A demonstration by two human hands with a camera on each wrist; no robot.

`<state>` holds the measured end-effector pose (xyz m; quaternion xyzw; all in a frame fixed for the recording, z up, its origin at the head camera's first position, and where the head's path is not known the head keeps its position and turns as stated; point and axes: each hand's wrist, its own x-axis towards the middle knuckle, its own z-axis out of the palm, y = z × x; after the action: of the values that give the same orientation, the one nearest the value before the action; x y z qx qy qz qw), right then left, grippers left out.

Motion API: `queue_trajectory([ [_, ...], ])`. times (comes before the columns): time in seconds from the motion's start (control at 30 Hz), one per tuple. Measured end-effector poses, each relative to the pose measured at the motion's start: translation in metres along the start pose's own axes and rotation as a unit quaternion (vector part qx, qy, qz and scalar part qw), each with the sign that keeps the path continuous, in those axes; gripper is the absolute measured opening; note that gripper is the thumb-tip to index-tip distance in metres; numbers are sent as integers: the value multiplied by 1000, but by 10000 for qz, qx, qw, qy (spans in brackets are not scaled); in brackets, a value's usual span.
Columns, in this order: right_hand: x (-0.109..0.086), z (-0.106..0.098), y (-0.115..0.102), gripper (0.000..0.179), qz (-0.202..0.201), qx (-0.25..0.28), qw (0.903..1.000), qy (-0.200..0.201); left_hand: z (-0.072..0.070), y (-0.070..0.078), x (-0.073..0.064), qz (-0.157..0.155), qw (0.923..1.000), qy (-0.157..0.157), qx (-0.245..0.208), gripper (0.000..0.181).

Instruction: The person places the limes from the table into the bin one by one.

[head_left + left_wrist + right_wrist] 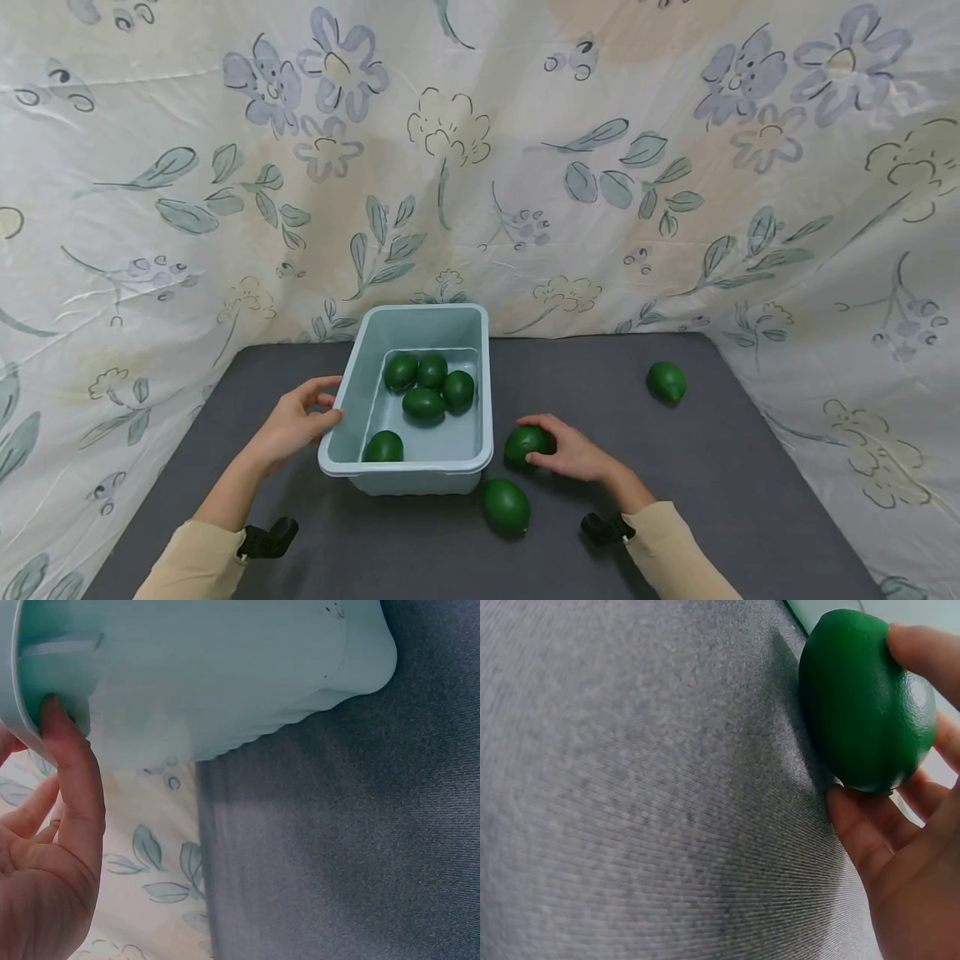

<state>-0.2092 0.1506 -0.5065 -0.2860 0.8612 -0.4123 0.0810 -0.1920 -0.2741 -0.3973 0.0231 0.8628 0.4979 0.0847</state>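
A pale blue-green plastic bin (420, 468) stands on the dark table, with several green limes (424, 405) on its floor. My left hand (296, 425) pinches the bin's left rim; in the left wrist view, the thumb or a finger hooks under the lip of the bin (225, 682). Just right of the bin, my right hand (573, 450) holds a lime (525, 446) low over the cloth. In the right wrist view its fingertips (919, 652) curl around the glossy lime (866, 701). Another lime (506, 507) lies nearer to me, by the bin's front right corner.
One more lime (667, 382) lies far right on the grey table (720, 500). A flowered cloth (480, 167) hangs behind the table and along its sides. Both wrists carry black straps, the right one (606, 529) close to the tabletop.
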Motion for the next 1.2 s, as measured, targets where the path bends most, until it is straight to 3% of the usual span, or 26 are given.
queue_trajectory([
  [0.8,5,-7,-5,53,113,325,9989,330,1,1,-1,16,10000,23,72,58],
  [1.2,12,-19,-11,52,123,232,9975,655,1,2,-1,2,9999,60,149,58],
])
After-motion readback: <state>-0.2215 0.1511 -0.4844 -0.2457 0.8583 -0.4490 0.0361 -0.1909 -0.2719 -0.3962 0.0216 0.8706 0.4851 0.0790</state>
